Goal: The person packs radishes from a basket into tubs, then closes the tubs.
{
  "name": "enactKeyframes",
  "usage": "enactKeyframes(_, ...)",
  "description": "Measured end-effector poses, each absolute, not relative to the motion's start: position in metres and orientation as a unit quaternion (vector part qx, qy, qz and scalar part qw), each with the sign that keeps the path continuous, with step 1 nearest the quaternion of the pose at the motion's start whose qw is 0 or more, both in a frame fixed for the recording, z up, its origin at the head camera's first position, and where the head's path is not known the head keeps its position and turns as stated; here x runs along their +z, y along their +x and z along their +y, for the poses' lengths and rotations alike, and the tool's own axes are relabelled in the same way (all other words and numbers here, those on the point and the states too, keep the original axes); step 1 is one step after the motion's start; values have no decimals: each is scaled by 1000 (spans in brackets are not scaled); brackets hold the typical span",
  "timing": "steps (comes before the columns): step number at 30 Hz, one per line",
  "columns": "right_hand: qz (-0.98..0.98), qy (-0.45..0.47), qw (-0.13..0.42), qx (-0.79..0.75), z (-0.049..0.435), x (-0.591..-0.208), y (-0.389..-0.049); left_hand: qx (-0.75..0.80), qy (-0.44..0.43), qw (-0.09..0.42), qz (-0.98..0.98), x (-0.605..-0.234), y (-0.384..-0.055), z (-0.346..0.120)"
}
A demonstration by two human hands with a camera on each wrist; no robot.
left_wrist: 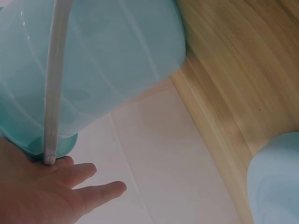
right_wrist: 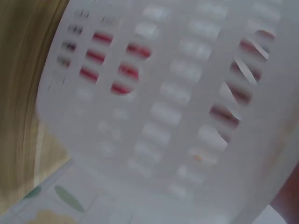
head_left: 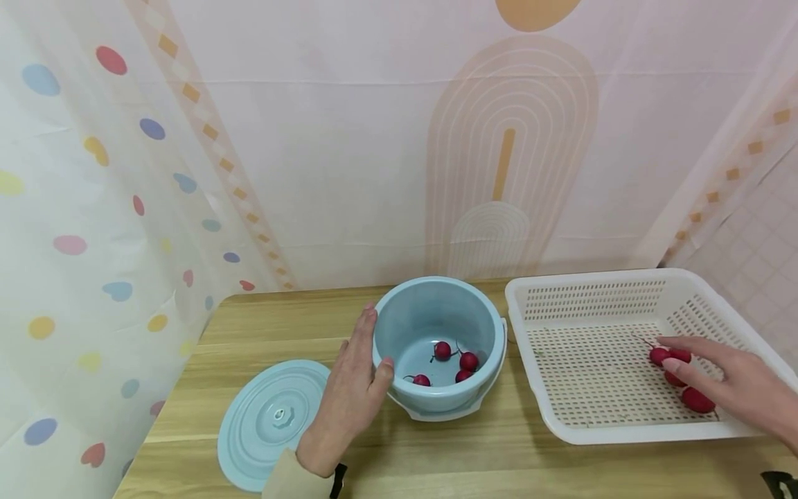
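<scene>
My left hand [head_left: 352, 391] rests against the left side of a light blue bucket [head_left: 436, 405], fingers straight and thumb near the rim. In the left wrist view the bucket's wall [left_wrist: 117, 51] and pale handle [left_wrist: 55, 84] are beside that hand [left_wrist: 56, 186]. Several red radishes [head_left: 469, 361] lie on the bucket's floor. On the right, my right hand [head_left: 736, 378] reaches into a white perforated basket [head_left: 592, 436], fingers extended over several radishes [head_left: 697, 400]. Its thumb and forefinger are close to one radish [head_left: 659, 356]; contact is unclear. Red shows through the basket's slots [right_wrist: 128, 71] in the blurred right wrist view.
A round light blue lid [head_left: 249, 423] lies on the wooden table [head_left: 486, 464], left of the bucket. Behind the table hangs a patterned curtain [head_left: 349, 173], which continues down the left side. The basket stands close to the bucket's right.
</scene>
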State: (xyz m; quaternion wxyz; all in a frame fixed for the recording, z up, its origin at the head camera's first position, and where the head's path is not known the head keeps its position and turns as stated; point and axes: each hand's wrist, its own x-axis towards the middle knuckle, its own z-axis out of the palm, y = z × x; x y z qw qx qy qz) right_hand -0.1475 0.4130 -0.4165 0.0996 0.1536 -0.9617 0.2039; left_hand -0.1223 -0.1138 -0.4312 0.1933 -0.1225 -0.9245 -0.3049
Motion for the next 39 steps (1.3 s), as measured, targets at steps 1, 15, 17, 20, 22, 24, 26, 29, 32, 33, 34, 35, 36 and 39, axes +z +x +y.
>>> enactKeyframes(1,-962,155,93,206,417,-417,-149,-305,-123,193,-924,-431,-122,-114)
enactKeyframes(15,-964,125,-67,226,445,-414,-164,-310,-123,188,-924,-431,-123,-114)
enactKeyframes(17,-962,132,-72,226,448,-414,-166,-310,-123,190,-923,-431,-123,-114)
enactKeyframes(20,-961,135,-88,225,450,-414,-169,-310,-123,192,-923,-431,-124,-115)
enactKeyframes(22,-959,137,-101,228,452,-415,-171,-310,-123,193,-923,-431,-124,-115)
enactKeyframes(24,-957,136,-116,229,453,-415,-172,-309,-122,192,-923,-431,-123,-115)
enactKeyframes(26,-955,140,-129,229,454,-416,-174,-311,-121,190,-923,-431,-123,-115)
enactKeyframes(29,-952,147,-140,230,455,-416,-176,-311,-119,188,-924,-431,-123,-114)
enactKeyframes(32,-951,163,-135,226,456,-417,-178,-312,-120,189,-923,-431,-123,-114)
enactKeyframes(33,-950,170,-132,227,456,-418,-179,-312,-121,190,-923,-431,-123,-114)
enactKeyframes(34,-947,178,-131,231,456,-418,-180,-312,-121,190,-923,-432,-123,-114)
enactKeyframes(35,-944,186,-132,238,456,-419,-181,-312,-122,191,-923,-432,-123,-114)
enactKeyframes(36,-940,192,-136,246,457,-420,-181,-312,-123,191,-922,-432,-124,-114)
enactKeyframes(39,-922,212,-152,286,459,-422,-183,-312,-123,191,-923,-432,-124,-114)
